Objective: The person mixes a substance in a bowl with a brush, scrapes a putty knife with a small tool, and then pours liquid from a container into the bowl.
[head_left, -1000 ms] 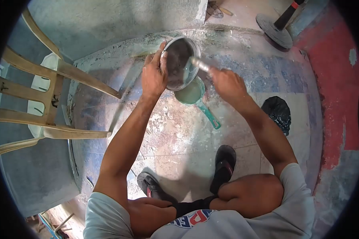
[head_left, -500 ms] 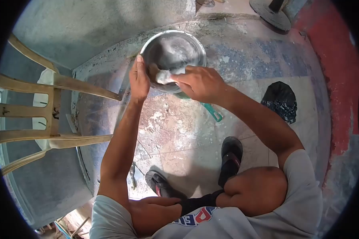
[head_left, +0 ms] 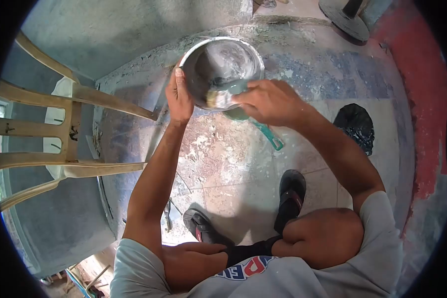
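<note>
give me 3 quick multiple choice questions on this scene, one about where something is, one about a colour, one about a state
1. Where is the chair?
A. to the person's left
B. to the person's right
C. behind the fan base

2. What colour is the handle that sticks out below the bowl?
A. red
B. teal
C. yellow

3. How is the bowl held?
A. flat on the floor, untouched
B. upside down on the chair
C. tilted toward the camera, left hand on its rim

Answers:
1. A: the chair stands at the left edge of the view, beside the left arm.
2. B: the handle shows teal against the pale floor.
3. C: the bowl's inside faces the camera, the left hand grips its rim, and the right hand presses a pad inside it.
</note>
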{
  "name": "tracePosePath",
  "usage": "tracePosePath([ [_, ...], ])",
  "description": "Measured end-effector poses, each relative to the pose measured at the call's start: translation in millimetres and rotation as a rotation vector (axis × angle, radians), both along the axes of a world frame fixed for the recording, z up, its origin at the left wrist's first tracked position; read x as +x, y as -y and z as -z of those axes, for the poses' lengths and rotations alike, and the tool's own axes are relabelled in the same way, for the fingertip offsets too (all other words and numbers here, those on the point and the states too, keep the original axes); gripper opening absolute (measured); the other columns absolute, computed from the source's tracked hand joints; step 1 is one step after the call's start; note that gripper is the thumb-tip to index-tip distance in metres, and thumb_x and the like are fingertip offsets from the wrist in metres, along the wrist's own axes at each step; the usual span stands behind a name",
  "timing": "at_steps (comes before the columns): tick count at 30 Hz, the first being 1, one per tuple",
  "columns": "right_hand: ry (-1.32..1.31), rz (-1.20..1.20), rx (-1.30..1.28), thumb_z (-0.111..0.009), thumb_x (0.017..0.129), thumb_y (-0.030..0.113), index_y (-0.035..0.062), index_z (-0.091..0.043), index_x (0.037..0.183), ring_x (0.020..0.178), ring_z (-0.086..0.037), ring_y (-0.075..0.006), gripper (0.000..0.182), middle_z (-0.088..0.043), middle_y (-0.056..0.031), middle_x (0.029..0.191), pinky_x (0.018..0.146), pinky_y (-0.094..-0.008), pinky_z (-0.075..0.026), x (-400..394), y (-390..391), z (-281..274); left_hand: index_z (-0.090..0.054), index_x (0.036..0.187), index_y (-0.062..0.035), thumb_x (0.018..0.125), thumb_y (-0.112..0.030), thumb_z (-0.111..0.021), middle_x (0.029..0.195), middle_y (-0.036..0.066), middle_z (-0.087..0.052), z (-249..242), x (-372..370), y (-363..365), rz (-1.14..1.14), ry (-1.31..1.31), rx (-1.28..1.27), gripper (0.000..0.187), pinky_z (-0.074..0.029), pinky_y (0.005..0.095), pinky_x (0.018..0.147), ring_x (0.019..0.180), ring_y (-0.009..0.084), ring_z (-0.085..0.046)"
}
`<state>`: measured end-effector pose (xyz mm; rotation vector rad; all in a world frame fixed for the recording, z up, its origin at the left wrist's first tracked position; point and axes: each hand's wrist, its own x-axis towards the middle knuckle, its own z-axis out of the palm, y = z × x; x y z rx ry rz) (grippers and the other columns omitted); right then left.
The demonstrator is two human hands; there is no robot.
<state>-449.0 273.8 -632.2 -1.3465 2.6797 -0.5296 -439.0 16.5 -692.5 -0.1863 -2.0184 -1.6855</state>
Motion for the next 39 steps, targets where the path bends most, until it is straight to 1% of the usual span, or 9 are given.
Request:
tracePosePath([
  [7,-0.101,-0.006,-0.269,-0.062,0.093,0.025,0.0187,-0.076,0.118,0.094,-0.073,-0.0329,0.03,-0.073,-0.0147,0.102,0.083,-0.0457,-0.059,7.2,7.6,12.9,-0.055,0.144,0.0048,0.115,-0.031,-0.036,0.136,0.014,-0.064,-0.6,-5.2,-3.9,-0.047,-0.008,0.018,0.05,-0.041,0.0343,0.111,0.128,0.0209,-0.057],
  [10,0.011,0.04,0.197,-0.061,0.094,0.028,0.0189,-0.077,0.114,0.095,-0.073,-0.032,0.027,-0.074,-0.0133,0.104,0.083,-0.0456,-0.059,-8.3,-3.2,-26.2,-0.059,0.141,0.0031,0.114,-0.029,-0.038,0.134,0.015,-0.066,4.3,-3.2,3.3,-0.103,-0.059,-0.119,0.047,-0.042,0.0344,0.11,0.126,0.022,-0.058],
  [14,-0.08,0.025,-0.17,-0.059,0.096,0.026,0.0195,-0.076,0.12,0.094,-0.071,-0.0368,0.03,-0.072,-0.0175,0.106,0.084,-0.047,-0.057,-5.1,-2.5,-0.4,-0.061,0.139,0.0024,0.114,-0.028,-0.039,0.133,0.016,-0.067,2.8,-7.2,-5.4,-0.09,-0.04,-0.066,0.045,-0.042,0.0342,0.11,0.126,0.0232,-0.059],
  [18,-0.005,0.038,0.303,-0.06,0.095,0.024,0.0238,-0.076,0.119,0.093,-0.072,-0.0361,0.028,-0.072,-0.0151,0.108,0.081,-0.0455,-0.058,-11.8,-11.9,-20.6,-0.062,0.137,0.0022,0.113,-0.026,-0.042,0.133,0.018,-0.067,10.0,-10.3,-5.3,-0.114,-0.039,-0.155,0.042,-0.043,0.0359,0.11,0.126,0.0267,-0.061],
  [21,-0.192,0.172,-0.096,-0.06,0.097,0.022,0.0238,-0.073,0.127,0.083,-0.071,-0.0357,0.033,-0.068,-0.0136,0.1,0.074,-0.0463,-0.059,-12.5,-25.7,-16.9,-0.063,0.136,0.003,0.113,-0.026,-0.042,0.133,0.019,-0.067,7.7,-10.6,-15.7,-0.081,-0.047,-0.106,0.042,-0.043,0.0365,0.109,0.126,0.0276,-0.061],
  [24,-0.323,0.411,-0.139,-0.06,0.098,0.023,0.025,-0.068,0.135,0.079,-0.07,-0.0374,0.038,-0.066,-0.0134,0.096,0.072,-0.047,-0.059,-12.0,-16.8,-4.9,-0.063,0.136,0.0031,0.113,-0.027,-0.043,0.133,0.02,-0.067,-0.7,-10.0,-28.0,-0.091,0.008,-0.059,0.043,-0.044,0.0364,0.108,0.124,0.0274,-0.062],
  [28,-0.154,0.453,-0.001,-0.057,0.101,0.028,0.0252,-0.064,0.139,0.081,-0.072,-0.0418,0.039,-0.068,-0.0189,0.105,0.074,-0.0496,-0.06,-3.1,-14.0,36.0,-0.063,0.137,0.002,0.113,-0.027,-0.044,0.131,0.02,-0.068,1.1,-14.6,-29.4,-0.119,-0.007,-0.076,0.043,-0.045,0.0364,0.107,0.122,0.0282,-0.064],
  [35,-0.322,0.373,-0.019,-0.057,0.101,0.025,0.0226,-0.064,0.137,0.078,-0.072,-0.0405,0.037,-0.068,-0.0183,0.105,0.073,-0.0504,-0.06,-7.8,-6.8,-7.7,-0.064,0.136,-0.0008,0.112,-0.027,-0.044,0.131,0.021,-0.067,-2.5,-12.6,-33.5,-0.217,-0.033,-0.211,0.041,-0.046,0.0389,0.107,0.124,0.0325,-0.064],
  [39,-0.229,0.508,0.077,-0.056,0.101,0.026,0.0224,-0.063,0.138,0.083,-0.072,-0.0414,0.038,-0.068,-0.0179,0.115,0.075,-0.0524,-0.06,-27.2,-8.2,34.0,-0.064,0.135,-0.0001,0.112,-0.027,-0.043,0.133,0.022,-0.066,-13.7,-10.6,-37.3,-0.231,-0.045,-0.255,0.041,-0.046,0.0415,0.107,0.125,0.0363,-0.063],
])
